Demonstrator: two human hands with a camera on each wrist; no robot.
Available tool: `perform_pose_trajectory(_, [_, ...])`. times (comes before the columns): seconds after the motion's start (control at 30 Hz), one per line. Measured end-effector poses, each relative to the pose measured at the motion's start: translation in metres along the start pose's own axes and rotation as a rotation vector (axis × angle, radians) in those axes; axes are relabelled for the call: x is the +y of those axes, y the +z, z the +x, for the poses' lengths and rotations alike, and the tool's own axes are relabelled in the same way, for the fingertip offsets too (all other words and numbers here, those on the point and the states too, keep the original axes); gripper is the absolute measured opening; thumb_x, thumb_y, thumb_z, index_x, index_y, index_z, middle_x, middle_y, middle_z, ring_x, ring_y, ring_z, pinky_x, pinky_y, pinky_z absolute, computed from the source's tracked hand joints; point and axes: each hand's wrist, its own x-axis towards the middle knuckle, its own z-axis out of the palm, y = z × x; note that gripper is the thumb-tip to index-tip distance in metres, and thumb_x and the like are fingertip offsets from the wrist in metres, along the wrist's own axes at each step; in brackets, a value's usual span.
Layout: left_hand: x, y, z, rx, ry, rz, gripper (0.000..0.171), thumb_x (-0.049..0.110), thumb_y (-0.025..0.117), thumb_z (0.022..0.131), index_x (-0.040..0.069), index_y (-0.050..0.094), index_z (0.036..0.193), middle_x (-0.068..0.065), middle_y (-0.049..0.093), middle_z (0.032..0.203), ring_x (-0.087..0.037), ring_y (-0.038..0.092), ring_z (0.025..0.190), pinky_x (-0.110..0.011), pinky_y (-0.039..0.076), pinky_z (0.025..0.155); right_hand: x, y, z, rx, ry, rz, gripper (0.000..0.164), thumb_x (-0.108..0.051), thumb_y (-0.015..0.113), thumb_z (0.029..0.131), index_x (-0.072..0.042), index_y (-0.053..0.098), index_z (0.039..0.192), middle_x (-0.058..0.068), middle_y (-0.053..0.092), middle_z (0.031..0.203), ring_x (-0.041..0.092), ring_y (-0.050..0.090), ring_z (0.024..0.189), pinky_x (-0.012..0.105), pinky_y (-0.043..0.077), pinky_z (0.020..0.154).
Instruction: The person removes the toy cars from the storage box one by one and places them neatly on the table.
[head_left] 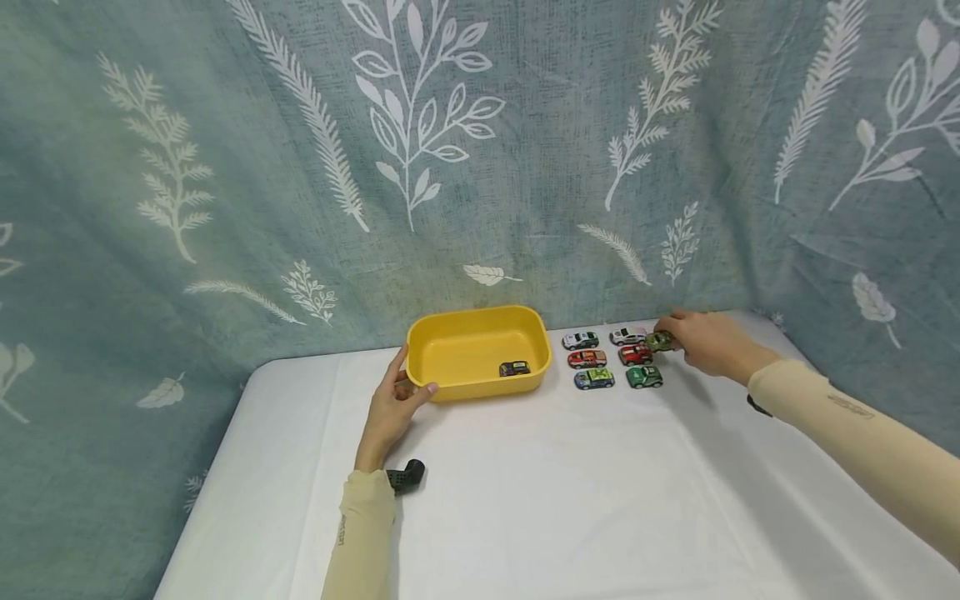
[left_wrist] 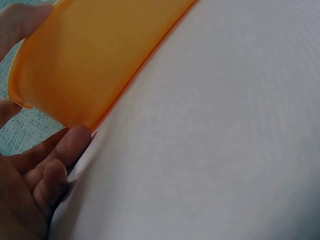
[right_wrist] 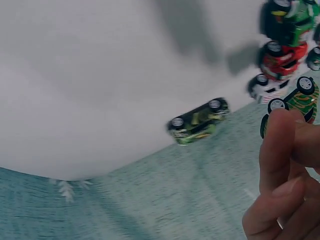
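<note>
My left hand (head_left: 390, 412) grips the left end of a yellow plastic tub (head_left: 480, 390), thumb at the near rim and fingers around the end wall. A small black toy car (head_left: 514, 368) lies inside the tub, toward its right. At the far right of the table, my right hand (head_left: 708, 342) pinches a green patterned toy car (right_wrist: 305, 102), held above the others. Beneath that hand, a camouflage toy car (right_wrist: 199, 121) stands by the table's back edge; the hand hides it in the head view. A red toy car (head_left: 636, 355) and a white one (head_left: 627, 336) are close by.
Left of these stand a silver toy car (head_left: 581, 340), an orange one (head_left: 587, 358) and a blue-and-yellow one (head_left: 594, 378). A green toy car (head_left: 644, 377) is nearest the front. Behind the white-covered table (head_left: 540, 492) hangs a leaf-patterned curtain (head_left: 525, 250).
</note>
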Motion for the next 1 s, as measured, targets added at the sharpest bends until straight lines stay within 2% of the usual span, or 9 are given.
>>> perform_pose_trajectory(0.17, [0.000,0.001,0.000,-0.004,0.001,0.001,0.093,0.045,0.084,0.092,0.042,0.030,0.167,-0.014,0.061,0.141,-0.022,0.055,0.090,-0.031,0.047,0.073,0.012,0.008,-0.011,0.014,0.006,-0.034,0.042,0.007,0.079,0.086,0.000,0.071,0.127,0.016,0.069,0.101,0.025,0.065,0.068,0.043,0.054,0.059])
perform_pose_trajectory(0.33, [-0.001,0.000,0.000,-0.005,0.007,-0.012,0.093,0.041,0.085,0.092,0.040,0.031,0.167,-0.014,0.061,0.138,-0.021,0.056,0.088,-0.028,0.046,0.072,0.026,0.018,-0.019,0.035,0.025,-0.040,0.040,0.006,0.082,0.084,-0.002,0.074,0.122,0.016,0.069,0.100,0.029,0.068,0.074,0.049,0.057,0.066])
perform_pose_trajectory(0.67, [-0.001,-0.002,0.002,-0.001,0.030,-0.003,0.092,0.040,0.084,0.092,0.038,0.031,0.168,-0.015,0.062,0.139,-0.023,0.055,0.089,-0.028,0.046,0.072,0.041,0.028,-0.019,0.068,0.066,-0.003,0.035,0.003,0.078,0.090,-0.008,0.075,0.123,0.016,0.068,0.109,0.028,0.067,0.078,0.043,0.052,0.058])
perform_pose_trajectory(1.0, [-0.001,-0.001,0.001,-0.006,0.028,-0.013,0.092,0.042,0.084,0.092,0.038,0.031,0.168,-0.015,0.062,0.139,-0.025,0.055,0.090,-0.031,0.046,0.074,0.045,0.040,-0.015,0.073,0.066,0.016,0.031,0.001,0.071,0.094,-0.004,0.075,0.124,0.019,0.066,0.111,0.029,0.067,0.078,0.044,0.052,0.056])
